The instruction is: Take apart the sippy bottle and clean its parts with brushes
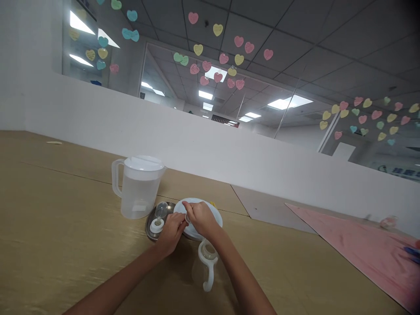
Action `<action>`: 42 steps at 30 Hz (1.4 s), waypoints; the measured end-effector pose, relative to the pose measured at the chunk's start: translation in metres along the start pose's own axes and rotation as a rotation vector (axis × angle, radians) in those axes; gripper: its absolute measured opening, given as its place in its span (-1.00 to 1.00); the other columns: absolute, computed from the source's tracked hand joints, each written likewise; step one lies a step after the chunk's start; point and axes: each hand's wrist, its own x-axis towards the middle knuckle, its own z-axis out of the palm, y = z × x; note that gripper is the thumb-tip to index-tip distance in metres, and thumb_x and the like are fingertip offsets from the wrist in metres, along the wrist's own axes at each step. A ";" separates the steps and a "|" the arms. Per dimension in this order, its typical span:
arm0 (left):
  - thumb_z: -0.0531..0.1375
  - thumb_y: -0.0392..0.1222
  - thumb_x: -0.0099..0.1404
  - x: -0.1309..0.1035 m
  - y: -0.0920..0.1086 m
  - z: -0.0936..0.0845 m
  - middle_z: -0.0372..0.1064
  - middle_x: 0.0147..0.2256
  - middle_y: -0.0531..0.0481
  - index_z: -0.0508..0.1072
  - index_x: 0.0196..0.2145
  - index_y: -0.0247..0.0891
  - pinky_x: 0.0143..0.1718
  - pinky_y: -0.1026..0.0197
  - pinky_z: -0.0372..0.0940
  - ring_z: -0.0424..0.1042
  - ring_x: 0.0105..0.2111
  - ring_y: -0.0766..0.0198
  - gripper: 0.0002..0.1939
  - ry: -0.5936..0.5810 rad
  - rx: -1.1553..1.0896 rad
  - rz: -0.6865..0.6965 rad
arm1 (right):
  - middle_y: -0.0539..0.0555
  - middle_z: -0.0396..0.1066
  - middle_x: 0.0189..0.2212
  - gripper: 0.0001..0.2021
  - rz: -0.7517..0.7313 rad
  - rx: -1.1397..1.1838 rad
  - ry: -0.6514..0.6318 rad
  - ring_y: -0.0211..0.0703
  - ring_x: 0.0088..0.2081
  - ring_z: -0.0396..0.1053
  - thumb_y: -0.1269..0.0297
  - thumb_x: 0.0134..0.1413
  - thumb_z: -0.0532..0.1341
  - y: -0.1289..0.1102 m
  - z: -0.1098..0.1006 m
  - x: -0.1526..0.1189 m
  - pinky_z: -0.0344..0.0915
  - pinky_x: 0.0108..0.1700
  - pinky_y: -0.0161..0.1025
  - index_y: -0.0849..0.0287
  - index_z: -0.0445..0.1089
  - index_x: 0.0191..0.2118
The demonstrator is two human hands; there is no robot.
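Observation:
My left hand [172, 231] and my right hand [201, 217] meet over the near edge of a white plate [214, 212]. Their fingers are closed around a small whitish thing [187, 218], mostly hidden, so its kind does not show. Left of my left hand, a round metal tray [150, 221] holds a white bottle collar with a teat [157, 225] and a clear dome cap [161, 210]. Under my right forearm stands a clear baby bottle [200, 273] without its top, with a white handle [210, 275] curving down its side.
Behind the tray stands a translucent lidded pitcher [138, 194] with its handle to the left. Pink cloth [361, 245] covers the table's right side. A low white wall [197, 144] with glass above it borders the back of the table [65, 218].

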 end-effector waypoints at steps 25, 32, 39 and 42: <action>-0.11 -0.02 0.32 0.000 0.004 -0.008 0.43 -0.30 -0.14 0.38 -0.32 -0.25 -0.23 0.05 0.30 0.39 -0.28 0.09 -0.64 0.108 -0.153 -0.036 | -0.05 0.31 -0.64 -0.67 -0.051 0.026 -0.101 -0.33 -0.57 0.15 0.28 0.20 0.05 -0.010 -0.009 -0.010 -0.04 -0.48 -0.34 0.19 0.33 -0.57; -0.13 0.03 0.34 0.001 0.007 -0.007 0.42 -0.41 -0.07 0.38 -0.44 -0.21 -0.15 0.07 0.25 0.36 -0.26 0.10 -0.59 0.081 -0.128 -0.015 | -0.08 0.12 -0.72 -0.62 0.071 0.023 0.143 -0.33 -0.61 -0.02 0.30 0.16 0.04 -0.010 -0.004 -0.001 -0.09 -0.48 -0.31 0.16 0.15 -0.68; -0.14 -0.07 0.35 -0.002 -0.001 0.009 0.44 -0.41 -0.04 0.39 -0.47 -0.19 -0.22 0.09 0.23 0.36 -0.34 0.14 -0.60 0.079 -0.057 -0.015 | -0.11 -0.08 -0.74 -0.63 -0.016 0.121 0.325 -0.37 -0.63 -0.13 0.36 0.06 0.02 -0.017 -0.009 -0.006 -0.12 -0.54 -0.34 0.16 -0.02 -0.72; -0.14 -0.09 0.36 -0.002 -0.001 0.011 0.40 -0.49 0.00 0.36 -0.53 -0.19 -0.23 0.11 0.21 0.34 -0.38 0.17 -0.58 0.062 -0.026 -0.003 | -0.12 -0.16 -0.73 -0.63 -0.001 0.258 0.474 -0.40 -0.64 -0.15 0.31 0.04 0.00 -0.021 -0.026 -0.010 -0.12 -0.57 -0.38 0.16 -0.10 -0.72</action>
